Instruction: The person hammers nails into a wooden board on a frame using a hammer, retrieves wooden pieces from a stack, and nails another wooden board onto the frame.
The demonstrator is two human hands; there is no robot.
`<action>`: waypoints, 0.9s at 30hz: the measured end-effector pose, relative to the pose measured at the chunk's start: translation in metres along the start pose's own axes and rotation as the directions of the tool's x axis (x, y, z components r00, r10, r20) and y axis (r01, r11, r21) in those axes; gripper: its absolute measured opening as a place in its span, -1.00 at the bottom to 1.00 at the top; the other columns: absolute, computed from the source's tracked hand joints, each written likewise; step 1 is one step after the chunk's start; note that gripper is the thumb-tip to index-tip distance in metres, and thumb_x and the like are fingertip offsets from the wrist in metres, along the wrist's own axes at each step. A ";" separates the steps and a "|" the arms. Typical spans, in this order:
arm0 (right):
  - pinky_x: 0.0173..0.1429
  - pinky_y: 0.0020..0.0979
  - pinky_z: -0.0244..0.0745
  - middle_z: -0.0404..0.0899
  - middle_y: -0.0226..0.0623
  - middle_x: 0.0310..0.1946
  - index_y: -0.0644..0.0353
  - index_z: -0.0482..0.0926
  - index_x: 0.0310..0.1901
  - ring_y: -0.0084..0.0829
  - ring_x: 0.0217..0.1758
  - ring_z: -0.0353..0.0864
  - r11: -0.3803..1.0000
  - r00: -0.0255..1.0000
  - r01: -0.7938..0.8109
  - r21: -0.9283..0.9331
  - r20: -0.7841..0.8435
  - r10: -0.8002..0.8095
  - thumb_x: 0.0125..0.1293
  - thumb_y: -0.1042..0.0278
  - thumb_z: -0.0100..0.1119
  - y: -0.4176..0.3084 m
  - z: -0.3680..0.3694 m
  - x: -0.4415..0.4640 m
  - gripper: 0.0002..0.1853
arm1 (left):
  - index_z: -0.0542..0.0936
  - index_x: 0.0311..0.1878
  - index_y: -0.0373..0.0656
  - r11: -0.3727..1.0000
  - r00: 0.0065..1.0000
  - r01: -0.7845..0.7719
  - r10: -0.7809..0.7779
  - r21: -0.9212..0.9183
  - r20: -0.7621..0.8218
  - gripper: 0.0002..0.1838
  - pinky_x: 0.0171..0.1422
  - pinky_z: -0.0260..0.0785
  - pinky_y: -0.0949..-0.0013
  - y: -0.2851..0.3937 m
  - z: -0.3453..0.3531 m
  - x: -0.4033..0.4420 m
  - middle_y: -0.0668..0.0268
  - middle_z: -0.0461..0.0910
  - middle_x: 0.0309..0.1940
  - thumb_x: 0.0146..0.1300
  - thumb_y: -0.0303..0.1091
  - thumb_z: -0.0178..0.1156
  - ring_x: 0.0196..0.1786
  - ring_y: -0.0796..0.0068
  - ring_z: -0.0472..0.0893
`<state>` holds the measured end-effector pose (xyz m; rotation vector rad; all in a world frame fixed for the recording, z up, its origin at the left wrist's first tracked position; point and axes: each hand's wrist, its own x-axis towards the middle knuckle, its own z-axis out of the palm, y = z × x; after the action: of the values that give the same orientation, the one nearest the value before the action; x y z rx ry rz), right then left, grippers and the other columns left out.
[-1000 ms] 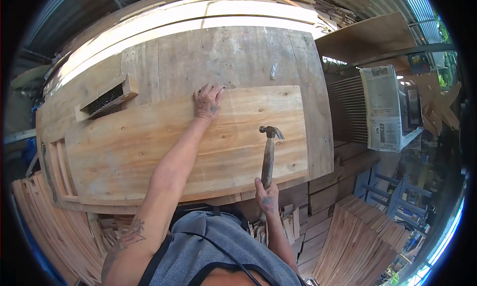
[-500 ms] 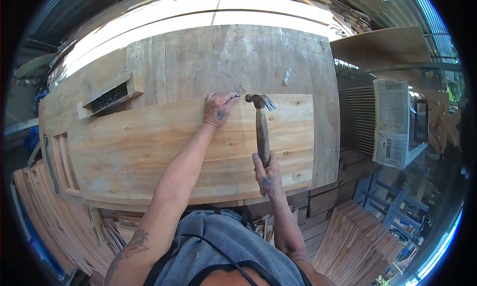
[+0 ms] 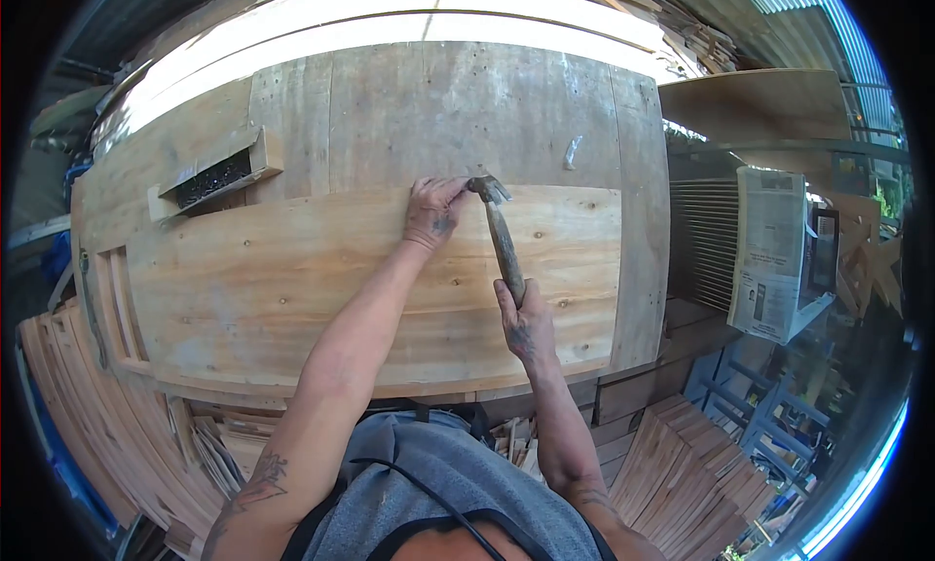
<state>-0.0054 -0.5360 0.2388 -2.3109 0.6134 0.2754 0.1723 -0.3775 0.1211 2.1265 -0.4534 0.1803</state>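
Note:
My right hand (image 3: 529, 324) is wrapped round the wooden handle of a claw hammer (image 3: 503, 240). The hammer's head is right beside the fingertips of my left hand (image 3: 432, 210), its claw pointing right. My left hand is closed in a pinch at the far edge of a light wooden panel (image 3: 370, 269); the nail between its fingertips is mostly hidden by fingers and hammer head. The panel lies flat on a larger, weathered plywood table (image 3: 409, 103).
An open box (image 3: 265, 162) with small dark pieces sits at the left of the table. A scrap of clear plastic (image 3: 573, 152) lies beyond the panel. Stacked boards (image 3: 682, 473) stand lower right, more planks (image 3: 88, 405) at left. A newspaper-covered object (image 3: 766, 254) is at right.
The hammer has swung left, its head now at my left fingertips instead of a little to their right. My left hand keeps its place at the panel's far edge.

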 end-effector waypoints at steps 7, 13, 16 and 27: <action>-0.40 -0.10 0.43 0.51 -0.06 -0.60 0.22 0.46 -0.20 -0.06 -0.56 0.55 0.947 0.967 0.205 0.246 -0.200 -0.157 0.51 0.08 0.41 -0.024 -0.015 -0.008 -0.61 | 0.73 -0.08 -0.04 1.000 0.999 0.004 -0.004 0.000 0.050 -0.89 0.25 0.42 0.09 0.003 -0.005 0.005 0.29 0.80 -0.21 0.36 -0.39 0.33 -0.07 0.18 0.74; -0.36 -0.10 0.44 0.53 -0.06 -0.58 0.22 0.48 -0.16 -0.08 -0.54 0.56 0.999 0.999 0.001 0.034 -0.039 0.000 0.59 -0.02 0.27 0.007 -0.004 0.023 -0.59 | 0.68 0.14 -0.02 0.977 0.970 0.178 -0.154 -0.120 0.188 -0.74 0.38 0.37 0.00 -0.006 -0.008 0.008 0.19 0.75 0.03 0.43 -0.35 0.24 0.16 0.09 0.67; -0.41 -0.27 0.37 0.48 -0.30 -0.60 0.22 0.49 -0.16 -0.40 -0.54 0.51 0.959 0.981 0.119 0.257 -0.178 -0.074 0.60 0.05 0.28 -0.003 -0.022 0.020 -0.63 | 0.66 0.23 -0.03 0.850 0.996 -0.012 0.057 0.526 -0.069 -0.65 0.52 0.24 -0.14 -0.013 -0.020 0.006 0.19 0.75 0.05 0.56 -0.10 0.11 0.22 0.09 0.65; -0.41 -0.10 0.42 0.56 0.02 -0.58 0.24 0.48 -0.22 -0.06 -0.54 0.63 0.999 0.998 0.036 -0.015 -0.059 -0.036 0.53 0.09 0.37 0.000 -0.017 0.036 -0.62 | 0.66 0.28 -0.03 0.880 0.949 0.075 -0.207 0.469 0.236 -0.58 0.63 0.15 -0.21 -0.007 -0.030 0.013 0.17 0.73 0.20 0.60 -0.05 0.02 0.41 0.08 0.57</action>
<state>0.0261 -0.5606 0.2383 -2.3483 0.6002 0.1955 0.1886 -0.3530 0.1365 2.6582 -0.4464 -0.1173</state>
